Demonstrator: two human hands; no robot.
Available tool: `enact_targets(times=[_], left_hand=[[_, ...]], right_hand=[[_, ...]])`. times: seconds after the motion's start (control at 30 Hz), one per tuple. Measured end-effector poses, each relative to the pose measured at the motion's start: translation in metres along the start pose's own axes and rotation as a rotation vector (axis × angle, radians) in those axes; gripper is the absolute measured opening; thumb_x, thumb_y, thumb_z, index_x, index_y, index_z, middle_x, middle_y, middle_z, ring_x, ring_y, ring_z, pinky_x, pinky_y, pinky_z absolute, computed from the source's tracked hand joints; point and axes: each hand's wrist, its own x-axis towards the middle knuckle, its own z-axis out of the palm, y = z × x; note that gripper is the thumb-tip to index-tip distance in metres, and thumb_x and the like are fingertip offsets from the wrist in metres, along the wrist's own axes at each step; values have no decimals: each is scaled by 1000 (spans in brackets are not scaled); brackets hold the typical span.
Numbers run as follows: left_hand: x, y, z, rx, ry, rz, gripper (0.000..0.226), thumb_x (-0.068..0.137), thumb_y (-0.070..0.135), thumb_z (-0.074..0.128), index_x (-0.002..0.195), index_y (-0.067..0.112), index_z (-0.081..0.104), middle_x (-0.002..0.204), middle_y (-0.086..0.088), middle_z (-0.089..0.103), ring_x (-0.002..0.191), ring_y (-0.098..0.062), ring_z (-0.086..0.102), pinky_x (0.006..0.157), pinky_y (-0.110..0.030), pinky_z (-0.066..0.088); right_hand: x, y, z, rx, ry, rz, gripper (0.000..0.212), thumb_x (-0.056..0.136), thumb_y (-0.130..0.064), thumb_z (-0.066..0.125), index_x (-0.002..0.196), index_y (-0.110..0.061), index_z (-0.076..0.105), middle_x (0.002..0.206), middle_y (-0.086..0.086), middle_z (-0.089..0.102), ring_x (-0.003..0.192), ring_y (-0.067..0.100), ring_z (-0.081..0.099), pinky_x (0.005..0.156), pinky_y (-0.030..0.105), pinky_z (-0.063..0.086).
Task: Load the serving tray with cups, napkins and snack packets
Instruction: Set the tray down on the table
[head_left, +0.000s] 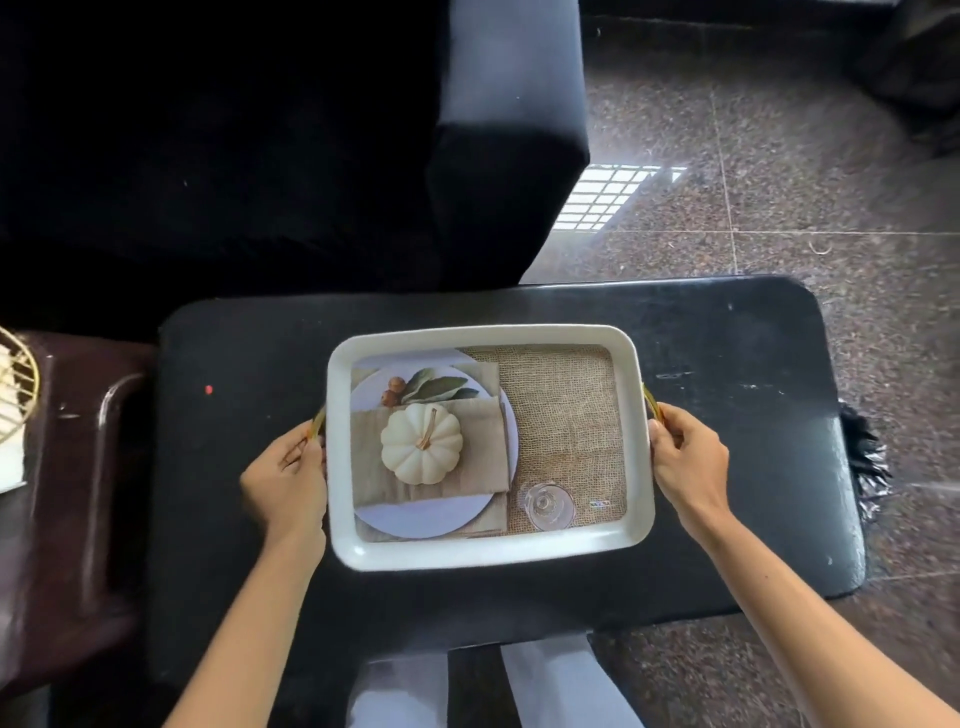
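We find the serving tray (483, 333) level at the middle of the black table (727, 353), unloaded, showing only its printed picture. We judge it stiff, light and smooth-rimmed, best held by its end handles. The left hand (285, 478) grasps the left handle (318, 423) and the right hand (685, 462) the right handle (653, 402), with the fingers curled round them.
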Motion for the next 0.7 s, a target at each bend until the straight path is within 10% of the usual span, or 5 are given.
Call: enact_targets(times=[0.7], left_hand=[[-38, -26, 47, 123, -5, -65, 22, 92, 7, 69, 99, 27, 77, 86, 11, 74, 82, -15, 75, 79, -43, 64]], right_hand=[[25, 44, -26, -83, -53, 109, 24, 99, -9, 55, 115, -14, 72, 86, -7, 66, 77, 3, 60, 71, 27, 47]])
